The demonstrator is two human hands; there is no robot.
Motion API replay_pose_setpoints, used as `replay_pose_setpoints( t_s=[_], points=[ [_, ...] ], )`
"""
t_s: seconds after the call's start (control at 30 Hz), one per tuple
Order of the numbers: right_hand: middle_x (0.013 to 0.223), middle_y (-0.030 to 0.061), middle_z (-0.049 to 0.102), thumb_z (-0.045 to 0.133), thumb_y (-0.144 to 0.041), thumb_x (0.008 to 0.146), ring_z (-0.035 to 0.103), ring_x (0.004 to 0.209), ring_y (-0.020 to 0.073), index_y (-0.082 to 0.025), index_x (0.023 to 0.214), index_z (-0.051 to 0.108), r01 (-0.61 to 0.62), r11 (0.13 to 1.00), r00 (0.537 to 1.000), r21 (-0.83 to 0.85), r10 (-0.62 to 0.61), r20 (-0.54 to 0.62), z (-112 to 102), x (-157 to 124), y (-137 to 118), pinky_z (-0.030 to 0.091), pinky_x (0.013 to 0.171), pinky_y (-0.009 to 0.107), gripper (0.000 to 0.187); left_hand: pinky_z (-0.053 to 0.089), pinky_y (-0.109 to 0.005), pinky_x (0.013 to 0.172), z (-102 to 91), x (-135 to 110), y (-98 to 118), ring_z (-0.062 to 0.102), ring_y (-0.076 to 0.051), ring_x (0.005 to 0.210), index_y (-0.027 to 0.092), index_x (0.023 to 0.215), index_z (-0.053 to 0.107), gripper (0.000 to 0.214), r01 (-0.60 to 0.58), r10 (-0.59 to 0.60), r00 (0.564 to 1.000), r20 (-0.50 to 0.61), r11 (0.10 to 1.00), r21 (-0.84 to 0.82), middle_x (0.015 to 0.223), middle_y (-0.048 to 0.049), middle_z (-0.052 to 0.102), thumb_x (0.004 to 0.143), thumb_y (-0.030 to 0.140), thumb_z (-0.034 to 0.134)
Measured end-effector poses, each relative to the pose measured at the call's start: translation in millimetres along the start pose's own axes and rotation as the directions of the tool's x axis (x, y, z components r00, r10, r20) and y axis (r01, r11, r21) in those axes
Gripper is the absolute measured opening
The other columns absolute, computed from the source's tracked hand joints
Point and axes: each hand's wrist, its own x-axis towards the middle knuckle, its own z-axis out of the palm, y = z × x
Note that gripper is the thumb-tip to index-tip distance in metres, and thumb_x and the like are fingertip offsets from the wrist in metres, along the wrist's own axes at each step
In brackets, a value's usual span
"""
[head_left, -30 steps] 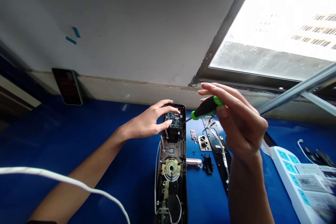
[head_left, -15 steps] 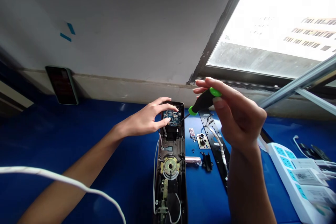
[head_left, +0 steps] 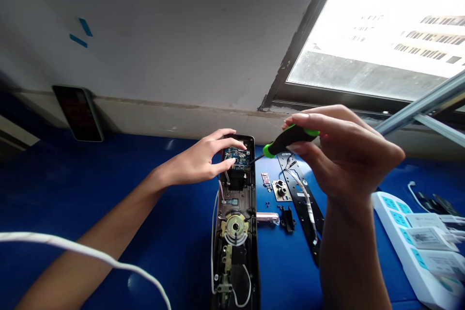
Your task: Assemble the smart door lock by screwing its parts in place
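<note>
**Right hand (head_left: 348, 155) swung out to the right and turned the screwdriver (head_left: 290, 139) flatter**

Moved since the last look: the right hand has gone a bit to the right and rolled over. Its fingers are shut around the green and black handle. The thin metal tip sits just beside the right edge of the circuit board (head_left: 238, 157). I cannot tell if it touches.

The left hand (head_left: 196, 162) is open, with its fingers spread and bent over the top end of the door lock (head_left: 236, 232). The thumb is over the board. I cannot tell if it is pressing down.

The door lock lies open on the blue table (head_left: 109, 193), long way up and down, right under the hands. Its round gold part is in the middle, and thin white wires run along it.

At 3 o'clock from the lock lie tiny screws (head_left: 268, 202), a small metal piece (head_left: 281, 190), a shiny tube (head_left: 268, 218) and a black clip (head_left: 287, 219). Past them is a long black plate (head_left: 301, 198) with a white wire on it. Farther out, at 4 o'clock, is a white power strip (head_left: 399, 232) with plugs in it. A phone (head_left: 78, 114) leans on the wall at 10 o'clock. A bright window (head_left: 363, 34) is at 1 o'clock.
</note>
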Motion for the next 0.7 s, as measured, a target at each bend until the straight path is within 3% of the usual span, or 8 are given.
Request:
replay_pose_setpoints(
  t_s=[0.1, 0.2, 0.37, 0.47, 0.7],
  points=[
    [0.110, 0.0031, 0.076, 0.074, -0.033, 0.097, 0.075, 0.094, 0.0227, -0.039, 0.128, 0.077, -0.012, 0.998, 1.000, -0.057, 0.013, 0.011, 1, -1, -1, 0.068, 0.077, 0.042, 0.032, 0.041, -0.050, 0.126, 0.7, 1, -1, 0.044, -0.032, 0.154, 0.032, 0.140, 0.066, 0.040, -0.001, 0.001, 1.000, -0.007, 1.000, 0.009, 0.168, -0.0051, 0.041, 0.101, 0.037, 0.061],
    [0.131, 0.0015, 0.076, 0.061, -0.023, 0.103, 0.077, 0.108, 0.0265, -0.039, 0.138, 0.070, -0.047, 0.999, 0.995, -0.011, 0.047, 0.085, 2, -1, -4, 0.068, 0.093, 0.052, 0.040, 0.039, -0.051, 0.127, 1.5, 1, -2, 0.044, -0.033, 0.153, 0.033, 0.140, 0.066, 0.039, -0.009, 0.009, 1.000, -0.013, 1.000, 0.009, 0.169, -0.0041, 0.040, 0.101, 0.038, 0.061],
    [0.115, 0.0024, 0.080, 0.083, -0.013, 0.086, 0.077, 0.097, 0.0247, -0.036, 0.130, 0.076, 0.017, 1.000, 0.999, 0.019, -0.018, 0.046, 2, -1, -4, 0.070, 0.081, 0.045, 0.050, 0.038, -0.051, 0.128, 1.6, 1, -2, 0.044, -0.032, 0.153, 0.033, 0.139, 0.066, 0.038, -0.009, 0.009, 1.000, -0.021, 1.000, 0.004, 0.168, -0.0046, 0.041, 0.101, 0.039, 0.060],
    [0.113, 0.0037, 0.077, 0.084, -0.015, 0.086, 0.076, 0.093, 0.0222, -0.035, 0.128, 0.077, 0.022, 1.000, 0.998, 0.003, -0.023, 0.051, 5, -1, -4, 0.070, 0.076, 0.040, 0.047, 0.040, -0.050, 0.127, 1.3, 1, -1, 0.046, -0.032, 0.151, 0.032, 0.138, 0.067, 0.038, -0.021, 0.021, 0.999, -0.024, 1.000, -0.004, 0.166, -0.0056, 0.044, 0.101, 0.038, 0.060],
    [0.124, 0.0033, 0.080, 0.080, -0.006, 0.084, 0.080, 0.105, 0.0276, -0.032, 0.139, 0.069, -0.044, 0.987, 0.989, 0.153, 0.021, 0.144, 11, -5, 0, 0.071, 0.091, 0.049, 0.063, 0.039, -0.049, 0.127, 1.9, 1, -1, 0.048, -0.030, 0.150, 0.030, 0.137, 0.067, 0.038, -0.027, 0.026, 0.999, -0.028, 0.999, -0.032, 0.164, -0.0072, 0.044, 0.101, 0.035, 0.061]
  ],
)
